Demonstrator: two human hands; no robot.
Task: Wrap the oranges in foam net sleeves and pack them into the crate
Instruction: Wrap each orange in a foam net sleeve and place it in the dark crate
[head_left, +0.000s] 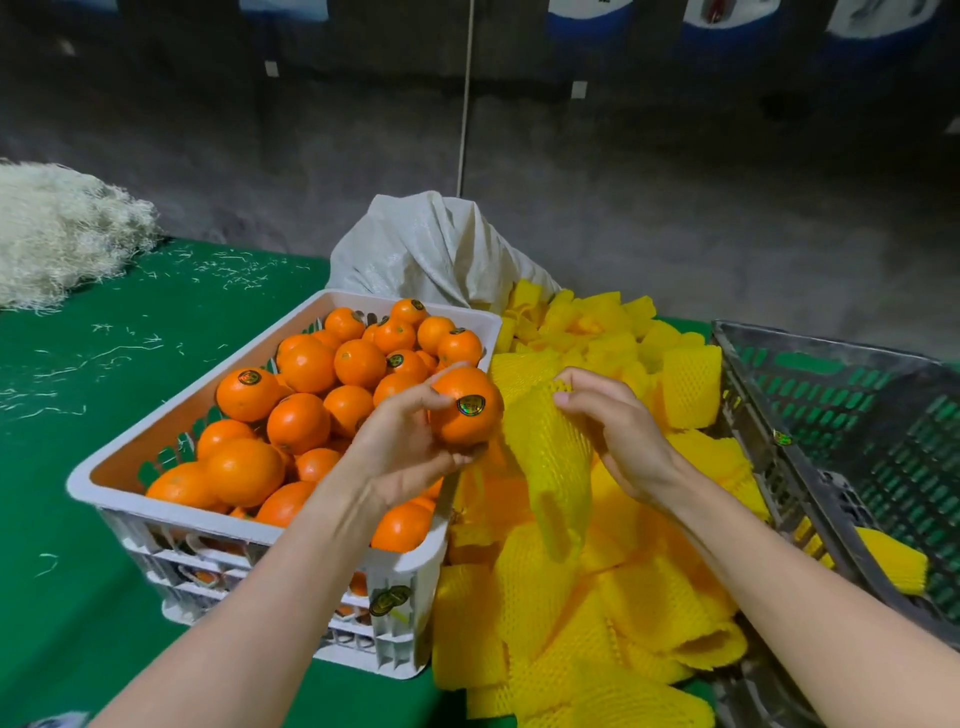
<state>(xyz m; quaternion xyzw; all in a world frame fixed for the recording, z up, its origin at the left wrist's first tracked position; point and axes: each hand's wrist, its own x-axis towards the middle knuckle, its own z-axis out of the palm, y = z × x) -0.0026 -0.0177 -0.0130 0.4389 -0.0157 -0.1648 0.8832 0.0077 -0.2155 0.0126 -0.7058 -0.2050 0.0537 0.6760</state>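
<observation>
At the centre of the frame, the person's left hand (400, 444) grips one orange (466, 408) with fingers and thumb curled round it. It is raised just above the right corner of the white plastic crate (156, 512). A round dark and gold sticker (471, 405) on the fruit faces the camera. Just right of it, the right hand (623, 431) pinches the top edge of a yellow foam net sleeve (556, 462), which hangs down slack beside the held orange. Whether sleeve and fruit touch cannot be told.

The white crate stands left of centre on the green desk (78, 441) and is heaped with loose oranges (306, 364), several bearing the same sticker. From centre down to the lower right edge lies a thick pile of yellow foam net sleeves (597, 623), pressed against the white crate's right side. At the right edge a grey slotted crate (836, 499) sits tilted, and one yellow sleeve (893, 561) lies inside it; what it contains cannot be seen.

Behind the white crate a white woven sack (431, 244) slumps open, with yellow sleeves spilling at its mouth. In the upper left a heap of pale shredded fibre (57, 228) rests on the desk, with stray strands scattered across the green surface nearby.
</observation>
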